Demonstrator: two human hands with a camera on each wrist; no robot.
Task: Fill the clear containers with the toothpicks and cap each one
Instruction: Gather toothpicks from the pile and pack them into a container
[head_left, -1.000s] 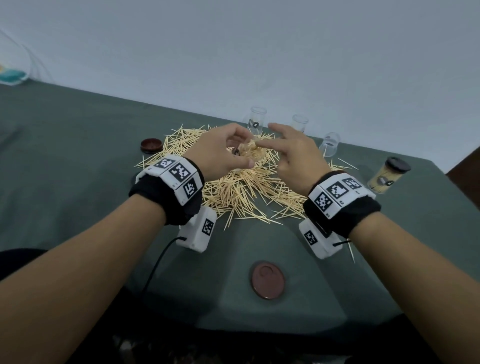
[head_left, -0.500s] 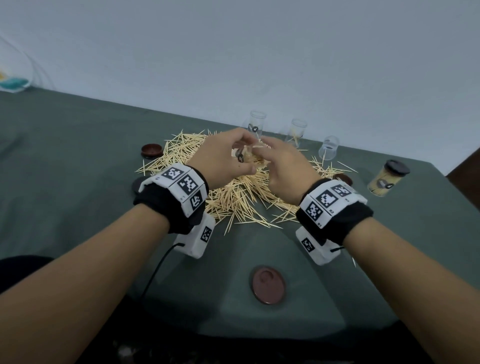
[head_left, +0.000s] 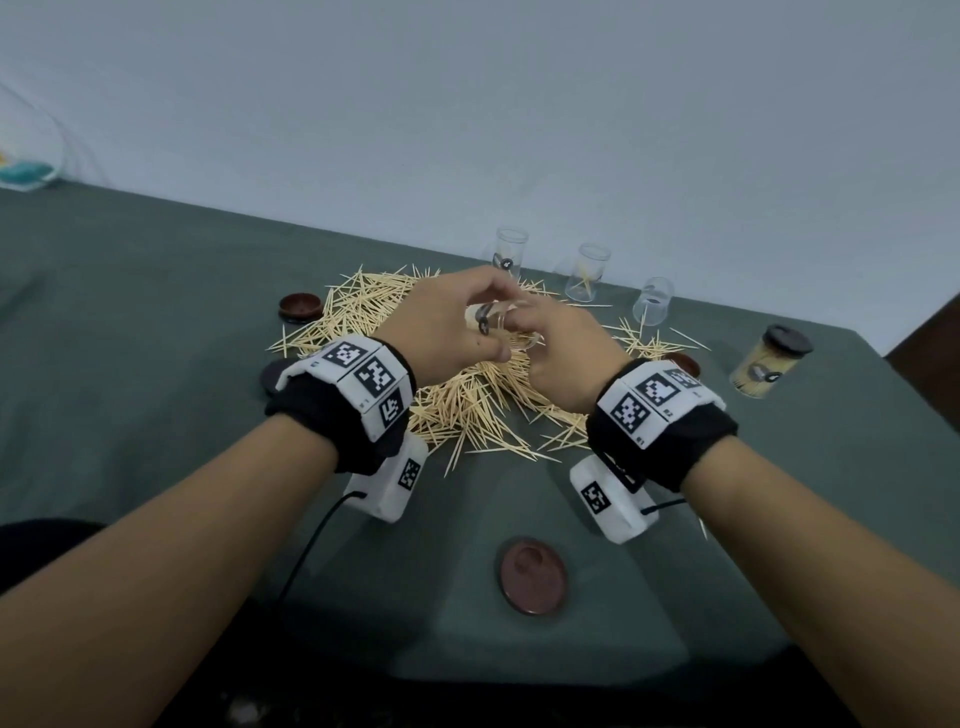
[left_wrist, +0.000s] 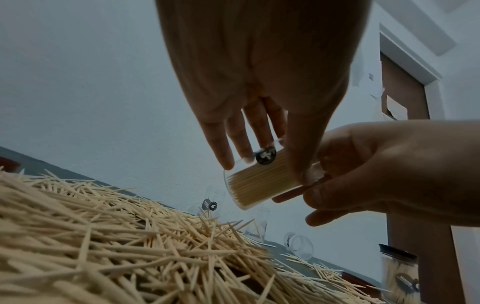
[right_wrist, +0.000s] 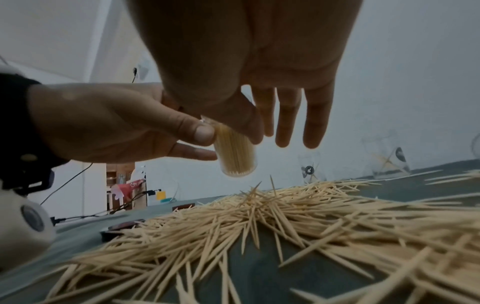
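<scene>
Counts: one clear container in hand (left_wrist: 255, 181), packed with toothpicks; three more open clear containers at the table's far edge, the left one (head_left: 510, 256) and middle one (head_left: 588, 272) upright, the right one (head_left: 653, 301) looks tipped on its side. One filled, dark-capped container (head_left: 770, 361) stands tilted-looking at far right. Brown caps: one near the front table edge (head_left: 533, 575), one left of the pile (head_left: 300, 306), one partly hidden behind the right wrist (head_left: 684, 364); a dark disc peeks out behind the left wristband, can't tell what it is. One big loose toothpick pile (head_left: 467, 395) mid-table on the green cloth (head_left: 156, 322).

Held container: above the pile, clear of it, between both hands. Long axis tilted, closed bottom end pointing down and away from the person, toward the pile; the upper end is hidden by the fingers. Round black sticker on its side faces the left wrist camera.

Left hand (head_left: 447, 322): raised over the pile, thumb and fingers curled around the container's upper part, thumb pad pressed on its wall in the right wrist view. Right hand (head_left: 566, 353): raised alongside, thumb and index pinching at the container's top end; a thin brown edge shows there in the left wrist view, likely a cap but can't tell. Other right fingers hang extended and slightly spread, not touching the container. Both forearms reach forward, wrists above the table.
</scene>
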